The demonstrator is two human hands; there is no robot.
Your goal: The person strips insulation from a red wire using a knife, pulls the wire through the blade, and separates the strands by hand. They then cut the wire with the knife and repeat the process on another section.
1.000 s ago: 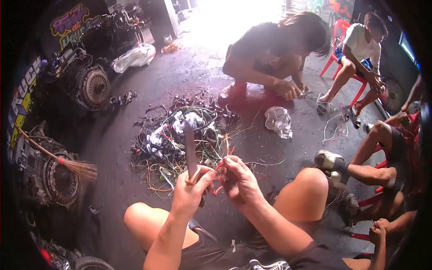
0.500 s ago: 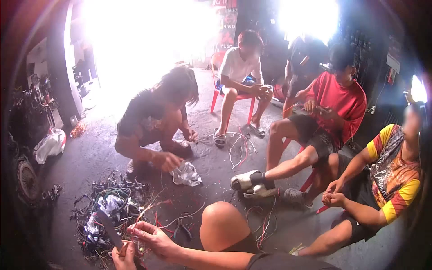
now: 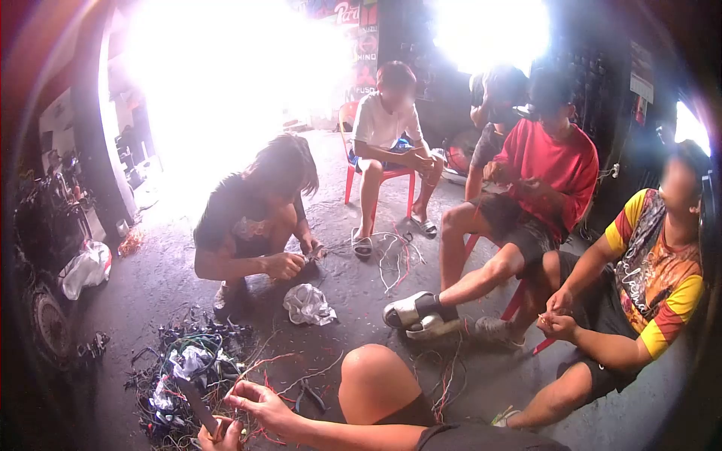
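Note:
At the bottom, my left hand [image 3: 219, 436] is closed round the handle of a knife [image 3: 197, 406], whose dark blade points up and left. My right hand [image 3: 262, 410] is just to the right, thumb and fingertips pinched on a thin wire that is hard to make out. Both hands are over the right edge of a tangled pile of wires [image 3: 188, 357] on the floor. Pliers [image 3: 310, 397] with dark handles lie right of the pile, near my bare knee [image 3: 376, 383].
A person [image 3: 252, 218] crouches beyond the pile, near a crumpled plastic bag [image 3: 309, 304]. Other people sit on red chairs [image 3: 412, 186] at the back and right. Loose wires [image 3: 447, 379] lie right of my knee. A white sack [image 3: 86, 269] is at the left.
The view has shifted slightly. My right hand appears slightly lower and farther right. The crouching person's hands have come together, away from the plastic bag.

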